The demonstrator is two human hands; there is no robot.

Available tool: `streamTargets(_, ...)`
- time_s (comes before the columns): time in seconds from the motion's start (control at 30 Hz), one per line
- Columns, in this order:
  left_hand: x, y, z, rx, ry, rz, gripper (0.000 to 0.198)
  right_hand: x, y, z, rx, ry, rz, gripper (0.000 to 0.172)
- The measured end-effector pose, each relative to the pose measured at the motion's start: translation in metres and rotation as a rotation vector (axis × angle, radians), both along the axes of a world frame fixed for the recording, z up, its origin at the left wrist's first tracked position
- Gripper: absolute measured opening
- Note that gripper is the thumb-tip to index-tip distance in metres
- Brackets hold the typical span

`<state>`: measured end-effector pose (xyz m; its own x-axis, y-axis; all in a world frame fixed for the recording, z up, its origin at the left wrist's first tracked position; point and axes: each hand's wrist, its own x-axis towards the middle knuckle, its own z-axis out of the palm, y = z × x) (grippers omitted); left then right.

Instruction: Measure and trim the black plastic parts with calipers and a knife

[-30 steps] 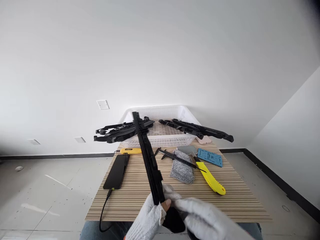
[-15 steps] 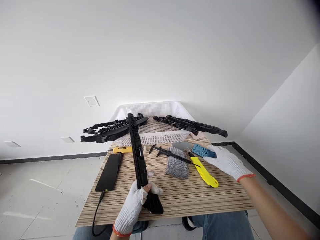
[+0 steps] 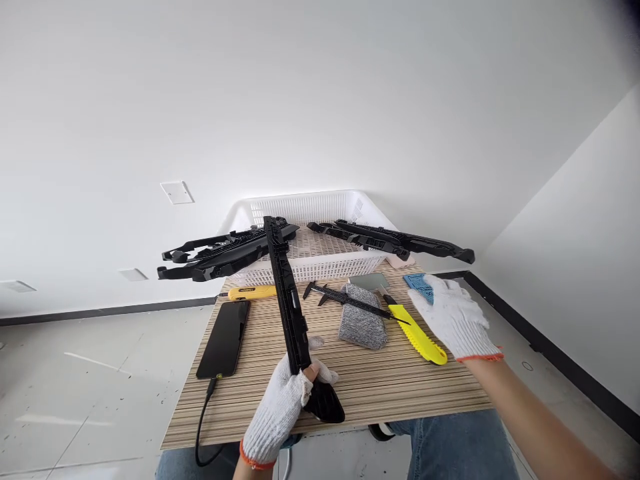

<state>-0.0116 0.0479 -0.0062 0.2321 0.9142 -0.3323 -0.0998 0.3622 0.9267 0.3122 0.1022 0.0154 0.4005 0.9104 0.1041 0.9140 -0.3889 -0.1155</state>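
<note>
My left hand (image 3: pixel 295 393), in a white knit glove with an orange cuff, is wrapped round the lower end of a long black plastic trim piece (image 3: pixel 290 300). The piece slants up and away over the table, its far end in front of the basket. At the right side of the table my right hand (image 3: pixel 450 310), gloved likewise, grips a blue flat piece with printed lettering (image 3: pixel 419 287) and hides much of it. Left of that hand lie a yellow utility knife (image 3: pixel 420 337) and a black caliper (image 3: pixel 355 303), which rests across a folded grey cloth (image 3: pixel 363 327).
A white plastic basket (image 3: pixel 320 268) stands at the back, with black trim pieces (image 3: pixel 225 257) across its left side and more black trim pieces (image 3: pixel 390 240) across its right. A phone (image 3: pixel 223 340) with a cable and a yellow-handled tool (image 3: pixel 253 293) lie at the left on the striped table (image 3: pixel 400 393).
My right hand has moved further over the blue piece, which now shows less and has shifted slightly right. My left hand still holds the black trim piece. The view has shifted a little.
</note>
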Motion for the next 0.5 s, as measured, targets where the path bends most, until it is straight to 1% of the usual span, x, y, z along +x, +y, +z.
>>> streamTargets(0.07,0.001,-0.001,0.003,-0.012,-0.007,-0.007,0.070,-0.019,-0.004,0.011,0.025,0.115,0.201,0.048)
streamTargets(0.13,0.001,-0.001,0.005,-0.001,-0.018,-0.018,0.062,-0.041,-0.005,0.018,-0.001,0.175,0.399,0.041)
streamTargets(0.2,0.000,0.000,0.004,0.018,-0.051,-0.032,0.057,-0.060,-0.001,0.020,-0.075,0.143,0.489,0.038)
streamTargets(0.23,-0.001,0.000,0.002,0.024,-0.076,-0.046,0.058,-0.067,0.002,0.020,-0.112,0.118,0.509,0.037)
streamTargets(0.3,-0.003,0.002,-0.002,0.041,-0.114,-0.096,0.067,-0.074,0.008,0.020,-0.146,0.123,0.512,0.037)
streamTargets(0.33,-0.005,0.002,-0.005,0.061,-0.123,-0.126,0.072,-0.073,0.010,0.020,-0.135,0.150,0.479,0.039)
streamTargets(0.4,-0.008,0.003,-0.009,0.123,-0.111,-0.193,0.078,-0.067,0.013,0.020,-0.069,0.207,0.346,0.043)
streamTargets(0.47,-0.012,0.002,-0.011,0.180,-0.070,-0.247,0.074,-0.060,0.014,0.019,-0.013,0.215,0.210,0.044)
streamTargets(0.5,-0.014,0.000,-0.011,0.185,-0.058,-0.260,0.071,-0.057,0.013,0.019,-0.016,0.206,0.190,0.044)
